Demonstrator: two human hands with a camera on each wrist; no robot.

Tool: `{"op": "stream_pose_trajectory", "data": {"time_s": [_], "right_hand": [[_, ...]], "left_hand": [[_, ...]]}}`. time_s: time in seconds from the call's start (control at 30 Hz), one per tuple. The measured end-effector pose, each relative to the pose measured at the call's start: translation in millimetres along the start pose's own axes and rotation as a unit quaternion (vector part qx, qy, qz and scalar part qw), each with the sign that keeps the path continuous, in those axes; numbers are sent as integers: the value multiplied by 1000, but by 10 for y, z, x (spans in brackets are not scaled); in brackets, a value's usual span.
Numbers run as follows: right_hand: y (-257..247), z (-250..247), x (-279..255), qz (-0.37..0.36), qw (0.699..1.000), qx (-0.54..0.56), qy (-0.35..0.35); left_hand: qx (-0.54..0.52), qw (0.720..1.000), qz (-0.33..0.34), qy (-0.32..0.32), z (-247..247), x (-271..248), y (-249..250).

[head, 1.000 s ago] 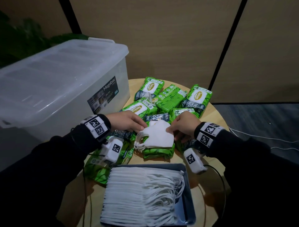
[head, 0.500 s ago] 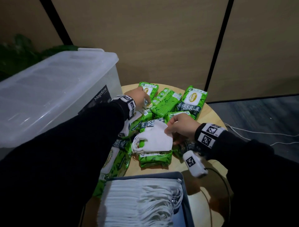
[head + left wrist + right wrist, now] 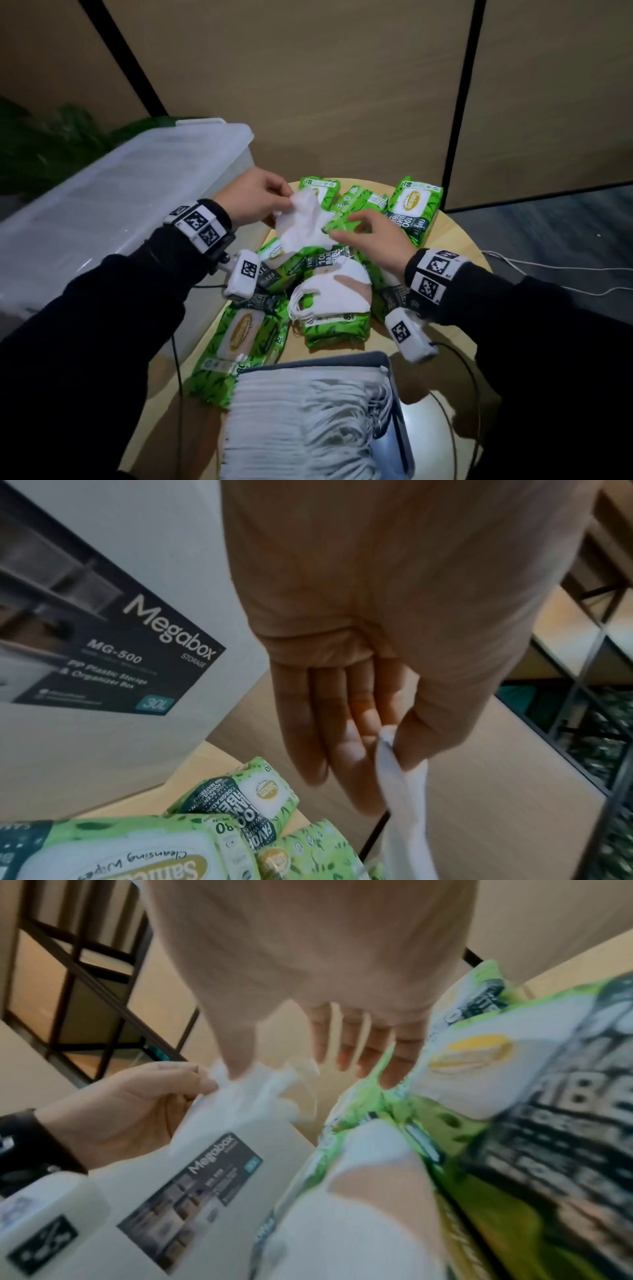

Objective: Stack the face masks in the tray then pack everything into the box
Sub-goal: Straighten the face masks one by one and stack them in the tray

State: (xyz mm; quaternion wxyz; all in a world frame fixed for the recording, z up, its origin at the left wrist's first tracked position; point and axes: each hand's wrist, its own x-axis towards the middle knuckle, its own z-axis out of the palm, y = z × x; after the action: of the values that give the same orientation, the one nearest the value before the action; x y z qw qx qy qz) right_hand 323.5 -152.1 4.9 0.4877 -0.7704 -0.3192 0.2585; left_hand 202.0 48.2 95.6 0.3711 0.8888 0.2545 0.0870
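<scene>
The left hand [image 3: 253, 198] pinches a white face mask [image 3: 303, 222], which the right hand [image 3: 371, 233] apparently touches with loose fingers.

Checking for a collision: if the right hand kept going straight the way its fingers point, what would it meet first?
Most likely the loose white face mask that the left hand pinches; the right hand points leftward at it, fingertips already at its edge. Green wipes packs lie just beneath, though depth is unclear.

Dim, warm indoor light; wrist views blurred, with wide-angle bending at edges.
</scene>
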Motion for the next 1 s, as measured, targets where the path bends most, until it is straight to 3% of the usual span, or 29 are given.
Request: {"op": "stream_pose_trajectory", "data": {"time_s": [0.1, 0.2, 0.27, 0.33, 0.4, 0.5, 0.57, 0.67, 0.8, 0.9, 1.0], "right_hand": [[-160, 30, -32, -82, 986, 140, 33], [-274, -14, -59, -151, 987, 57, 5], [-307, -8, -76, -140, 989, -2, -45], [-312, 16, -80, -108, 993, 24, -25], [-341, 13, -110, -58, 992, 108, -6], [-393, -117, -131, 12, 966, 258, 4], [-351, -246, -118, 40, 962, 269, -1], [-243, -376, -143, 84, 976, 184, -77], [-149, -419, -214, 111, 979, 138, -104], [-180, -429, -205, 91, 967, 213, -110], [-270, -453, -207, 43, 944, 296, -140]], "left_hand": [[58, 995, 10, -80, 37, -173, 106], [173, 974, 49, -135, 94, -297, 246], [220, 962, 75, -141, 131, -345, 318], [225, 962, 81, -127, 157, -368, 313], [174, 977, 58, -112, 192, -386, 206], [-38, 995, -22, -88, 257, -437, -64], [-193, 977, -69, -56, 297, -480, -200], [-337, 935, -109, -22, 321, -508, -288], [-319, 934, -148, -69, 449, -529, -335], [-290, 935, -166, -122, 634, -559, -308], [-272, 942, -137, -142, 769, -528, -238]]}}
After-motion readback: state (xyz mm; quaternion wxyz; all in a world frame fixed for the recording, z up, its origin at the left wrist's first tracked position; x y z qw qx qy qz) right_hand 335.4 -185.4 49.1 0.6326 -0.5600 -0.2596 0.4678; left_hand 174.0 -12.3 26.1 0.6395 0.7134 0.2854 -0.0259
